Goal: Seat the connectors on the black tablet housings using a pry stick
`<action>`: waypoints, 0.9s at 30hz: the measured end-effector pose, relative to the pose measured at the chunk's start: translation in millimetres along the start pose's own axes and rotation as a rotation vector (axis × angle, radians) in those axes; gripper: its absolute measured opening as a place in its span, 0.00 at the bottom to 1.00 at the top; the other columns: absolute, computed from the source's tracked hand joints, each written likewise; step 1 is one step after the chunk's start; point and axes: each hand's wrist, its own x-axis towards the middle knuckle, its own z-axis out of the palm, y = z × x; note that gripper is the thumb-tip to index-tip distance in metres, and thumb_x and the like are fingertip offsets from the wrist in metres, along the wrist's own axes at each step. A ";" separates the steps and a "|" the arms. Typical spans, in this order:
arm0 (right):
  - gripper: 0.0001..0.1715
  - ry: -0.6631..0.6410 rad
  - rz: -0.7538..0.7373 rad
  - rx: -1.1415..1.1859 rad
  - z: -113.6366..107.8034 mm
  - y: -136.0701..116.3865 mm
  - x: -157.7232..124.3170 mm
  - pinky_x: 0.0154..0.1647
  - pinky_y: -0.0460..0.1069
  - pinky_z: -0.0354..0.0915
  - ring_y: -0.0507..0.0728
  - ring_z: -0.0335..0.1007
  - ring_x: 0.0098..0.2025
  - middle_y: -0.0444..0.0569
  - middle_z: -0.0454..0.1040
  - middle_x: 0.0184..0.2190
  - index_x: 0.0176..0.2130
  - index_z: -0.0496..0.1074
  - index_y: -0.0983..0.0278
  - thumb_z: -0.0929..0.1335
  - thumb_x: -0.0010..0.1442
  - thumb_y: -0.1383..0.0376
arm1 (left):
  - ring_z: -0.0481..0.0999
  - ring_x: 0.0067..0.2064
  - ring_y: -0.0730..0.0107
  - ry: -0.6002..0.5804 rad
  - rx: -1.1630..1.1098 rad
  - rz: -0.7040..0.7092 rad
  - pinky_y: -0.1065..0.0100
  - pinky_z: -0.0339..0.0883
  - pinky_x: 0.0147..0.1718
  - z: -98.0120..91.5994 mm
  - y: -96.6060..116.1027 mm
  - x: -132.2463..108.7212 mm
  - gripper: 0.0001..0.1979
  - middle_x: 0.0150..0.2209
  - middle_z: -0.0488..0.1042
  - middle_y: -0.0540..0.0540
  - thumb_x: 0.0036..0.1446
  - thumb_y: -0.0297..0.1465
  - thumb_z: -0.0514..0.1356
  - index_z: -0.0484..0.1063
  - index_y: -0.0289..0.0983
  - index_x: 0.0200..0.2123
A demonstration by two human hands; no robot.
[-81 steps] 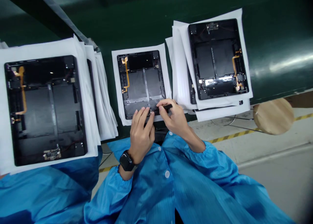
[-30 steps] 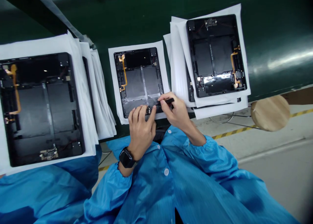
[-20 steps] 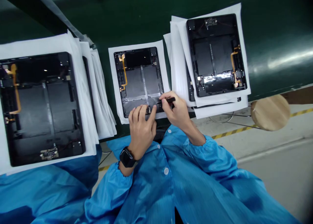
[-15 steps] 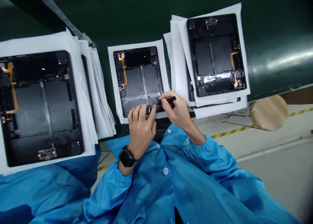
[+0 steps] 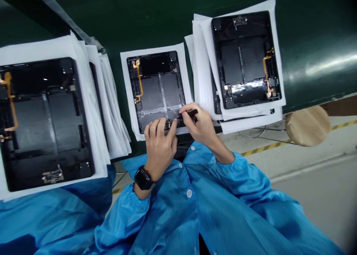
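In front of me an opened black tablet housing (image 5: 156, 87) lies on a white foam sheet (image 5: 124, 67), with an orange flex cable (image 5: 140, 80) along its left side. My left hand (image 5: 160, 143) rests on the near edge, fingers stretched and slightly spread, beside a small circuit board (image 5: 167, 125) that they partly cover. My right hand (image 5: 199, 123) is closed around a slim black tool (image 5: 192, 113) at the near right corner. The tool points left into the housing, close to my left index finger. Its exact kind and its tip are hard to make out.
To the right, another opened housing (image 5: 242, 61) tops a stack of white foam sheets (image 5: 201, 69). A larger-looking opened housing (image 5: 33, 128) lies on a layered stack at left, before a blue-clothed person (image 5: 55, 214). A round wooden stool (image 5: 308, 125) stands beyond the green table's (image 5: 312, 35) edge.
The whole view has shifted slightly, so the housings appear a little further left and up. Both hands keep nearly the same pose at the housing's near edge.
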 end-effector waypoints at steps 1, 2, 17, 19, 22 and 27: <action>0.06 -0.003 0.007 0.003 0.0 -0.4 0.1 0.33 0.49 0.63 0.52 0.67 0.31 0.45 0.74 0.35 0.42 0.71 0.61 0.64 0.70 0.67 | 0.67 0.64 0.44 -0.002 -0.005 -0.004 0.42 0.59 0.63 0.0 0.1 0.1 0.23 0.61 0.73 0.31 0.67 0.26 0.56 0.74 0.39 0.64; 0.06 -0.004 0.011 0.006 0.1 -0.7 0.1 0.33 0.49 0.63 0.52 0.67 0.31 0.45 0.75 0.35 0.42 0.71 0.61 0.64 0.70 0.67 | 0.67 0.64 0.44 -0.003 -0.006 -0.004 0.42 0.59 0.63 -0.1 0.2 0.1 0.23 0.60 0.73 0.31 0.67 0.26 0.56 0.75 0.38 0.63; 0.06 0.052 0.017 -0.002 0.6 1.5 -1.6 0.31 0.48 0.62 0.51 0.65 0.29 0.45 0.74 0.34 0.43 0.72 0.61 0.64 0.71 0.66 | 0.67 0.64 0.44 0.019 0.005 0.002 0.44 0.59 0.63 0.8 -0.2 1.3 0.23 0.60 0.73 0.31 0.67 0.26 0.57 0.74 0.37 0.63; 0.07 0.054 0.041 0.030 -0.2 1.8 -1.2 0.28 0.48 0.60 0.51 0.63 0.26 0.43 0.73 0.32 0.43 0.72 0.61 0.64 0.71 0.65 | 0.67 0.63 0.44 0.020 0.012 0.016 0.44 0.59 0.63 0.2 -0.7 1.7 0.23 0.60 0.73 0.31 0.67 0.26 0.57 0.75 0.37 0.63; 0.07 0.025 0.034 0.033 -0.1 1.2 -0.8 0.29 0.48 0.60 0.50 0.63 0.26 0.43 0.73 0.32 0.43 0.72 0.62 0.64 0.71 0.66 | 0.68 0.62 0.45 0.026 0.029 0.037 0.44 0.60 0.62 0.0 -2.0 1.4 0.22 0.59 0.73 0.31 0.67 0.26 0.57 0.75 0.37 0.62; 0.06 0.018 0.008 -0.014 1.3 -1.0 -1.1 0.33 0.49 0.63 0.52 0.66 0.29 0.45 0.74 0.35 0.42 0.71 0.61 0.64 0.70 0.67 | 0.68 0.63 0.44 0.041 0.026 0.036 0.44 0.60 0.62 1.7 -2.8 0.3 0.23 0.59 0.73 0.31 0.66 0.26 0.57 0.75 0.37 0.62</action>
